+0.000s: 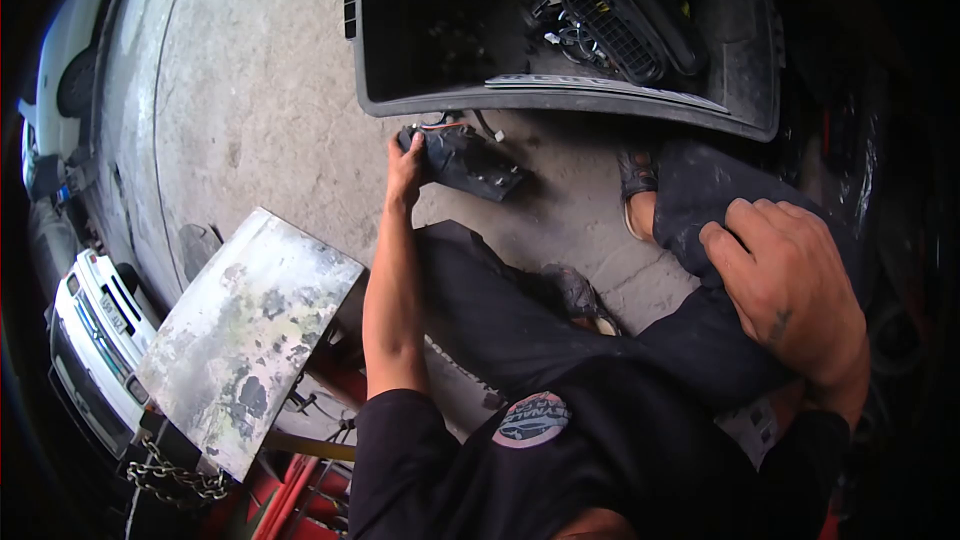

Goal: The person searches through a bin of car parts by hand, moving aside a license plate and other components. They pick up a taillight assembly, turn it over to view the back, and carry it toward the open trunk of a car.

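Observation:
My left hand (405, 165) is closed around one end of a black plastic car part with wires (470, 162). Thin wires and a small white connector stick out along its upper edge, and its exact kind cannot be made out. The part is held over the concrete floor, just below the near edge of a large black plastic bin (570, 103). On the right, my right hand (785, 275) is above my dark-trousered leg with its fingers curled in. Nothing shows in those fingers, though the palm is turned away.
Inside the bin lie a black grille-like part (612, 30), loose wiring and flat white plates (605, 87). A worn metal-topped stand (250, 340) is at my left, with a chain (178, 475) beside it. A white vehicle (100, 330) stands farther left.

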`<action>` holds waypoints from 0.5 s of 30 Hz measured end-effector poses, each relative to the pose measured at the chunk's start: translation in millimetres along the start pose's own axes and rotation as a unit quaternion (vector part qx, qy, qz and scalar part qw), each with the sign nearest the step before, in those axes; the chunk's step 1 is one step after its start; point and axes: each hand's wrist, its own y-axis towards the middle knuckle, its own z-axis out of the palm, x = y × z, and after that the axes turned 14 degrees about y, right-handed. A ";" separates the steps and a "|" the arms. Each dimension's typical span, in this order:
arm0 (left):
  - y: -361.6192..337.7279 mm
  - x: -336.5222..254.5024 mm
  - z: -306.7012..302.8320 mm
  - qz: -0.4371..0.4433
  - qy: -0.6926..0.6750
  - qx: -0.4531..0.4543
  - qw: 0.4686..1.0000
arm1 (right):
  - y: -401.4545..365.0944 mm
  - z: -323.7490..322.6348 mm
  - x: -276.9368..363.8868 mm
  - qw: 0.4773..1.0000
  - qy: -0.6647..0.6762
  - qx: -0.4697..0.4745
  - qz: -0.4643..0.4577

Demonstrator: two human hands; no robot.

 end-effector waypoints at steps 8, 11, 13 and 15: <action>7.0 6.3 -1.2 0.002 0.022 -0.020 1.000 | 0.8 -2.1 -4.6 1.000 -0.007 0.014 0.006; 3.2 1.1 -0.7 -0.010 0.014 -0.015 1.000 | 1.9 -3.7 -5.3 1.000 -0.010 0.020 0.008; 1.2 -1.0 -1.0 -0.005 -0.003 0.000 1.000 | 3.1 -3.9 -5.6 1.000 -0.009 0.023 0.007; 6.9 2.7 -1.4 -0.006 -0.006 0.000 1.000 | 4.2 -4.2 -5.8 1.000 -0.006 0.029 0.005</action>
